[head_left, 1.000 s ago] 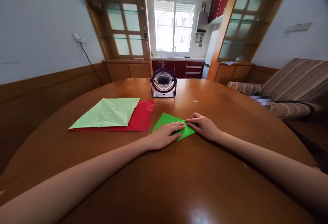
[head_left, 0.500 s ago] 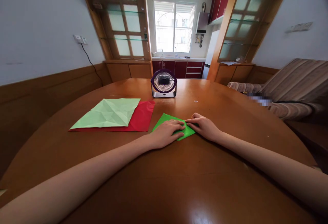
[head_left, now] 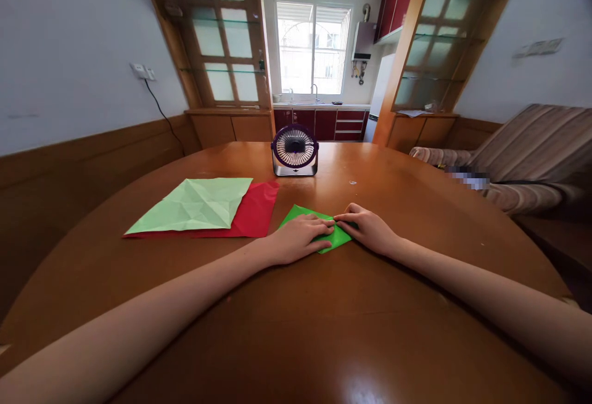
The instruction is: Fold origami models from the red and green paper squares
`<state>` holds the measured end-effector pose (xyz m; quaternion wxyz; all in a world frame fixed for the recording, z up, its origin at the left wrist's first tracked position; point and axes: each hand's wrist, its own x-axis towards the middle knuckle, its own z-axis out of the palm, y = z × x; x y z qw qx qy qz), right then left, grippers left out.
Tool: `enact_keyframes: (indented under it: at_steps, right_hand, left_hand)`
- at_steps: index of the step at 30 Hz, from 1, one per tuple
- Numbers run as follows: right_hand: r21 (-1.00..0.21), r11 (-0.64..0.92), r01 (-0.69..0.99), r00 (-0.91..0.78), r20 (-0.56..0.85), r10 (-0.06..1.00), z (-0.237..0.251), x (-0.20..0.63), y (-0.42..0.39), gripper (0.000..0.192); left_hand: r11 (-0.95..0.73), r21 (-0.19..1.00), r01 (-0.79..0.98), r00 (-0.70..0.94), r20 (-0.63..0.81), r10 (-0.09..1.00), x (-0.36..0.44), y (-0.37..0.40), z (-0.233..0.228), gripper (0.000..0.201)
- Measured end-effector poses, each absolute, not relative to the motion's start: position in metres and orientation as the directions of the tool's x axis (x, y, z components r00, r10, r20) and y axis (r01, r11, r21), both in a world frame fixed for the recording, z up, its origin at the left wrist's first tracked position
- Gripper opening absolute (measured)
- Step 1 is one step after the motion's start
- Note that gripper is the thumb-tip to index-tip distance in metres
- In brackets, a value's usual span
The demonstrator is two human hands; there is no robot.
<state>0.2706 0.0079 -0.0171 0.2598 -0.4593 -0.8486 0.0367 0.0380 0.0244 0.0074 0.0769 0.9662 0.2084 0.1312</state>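
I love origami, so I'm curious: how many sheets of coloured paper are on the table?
3: a bright green sheet under both hands, a pale green sheet at left, and a red sheet partly beneath it. More could be hidden underneath.

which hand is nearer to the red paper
Left. The left hand rests on the bright green folded paper, just right of the red paper. The right hand presses the green paper's far right end, farther away.

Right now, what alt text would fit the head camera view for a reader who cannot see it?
Two bare hands, left hand and right hand, press flat on a folded bright green paper on a round wooden table. To the left, a pale green sheet overlaps a red sheet; a small purple fan stands behind.
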Motion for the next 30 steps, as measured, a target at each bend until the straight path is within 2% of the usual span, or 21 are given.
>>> enact_keyframes:
  at_steps: [4, 8, 13, 20, 30]
  right_hand:
    - [-0.264, 0.625, 0.735, -0.447, 0.504, 0.739, -0.014, 0.271, 0.004, 0.023]
    - [-0.11, 0.721, 0.684, -0.52, 0.62, 0.588, -0.007, 0.272, -0.008, 0.019]
    - [-0.033, 0.855, 0.517, -0.698, 0.563, 0.444, -0.001, 0.27, -0.026, 0.02]
    - [0.043, 0.874, 0.483, -0.788, 0.457, 0.413, 0.003, 0.265, -0.031, 0.025]
    - [0.207, 0.838, 0.505, -0.817, 0.427, 0.387, 0.003, 0.289, -0.026, 0.024]
  left_hand:
    - [-0.91, 0.206, 0.36, 0.902, 0.171, 0.395, 0.037, 0.028, 0.014, 0.041]
    - [-0.916, 0.229, 0.331, 0.924, 0.12, 0.364, 0.036, 0.033, 0.02, 0.044]
    - [-0.916, 0.261, 0.304, 0.943, 0.056, 0.329, 0.037, 0.038, 0.027, 0.042]
    - [-0.918, 0.272, 0.289, 0.95, 0.041, 0.311, 0.037, 0.039, 0.031, 0.036]
    - [-0.913, 0.264, 0.312, 0.944, 0.026, 0.33, 0.036, 0.041, 0.027, 0.051]
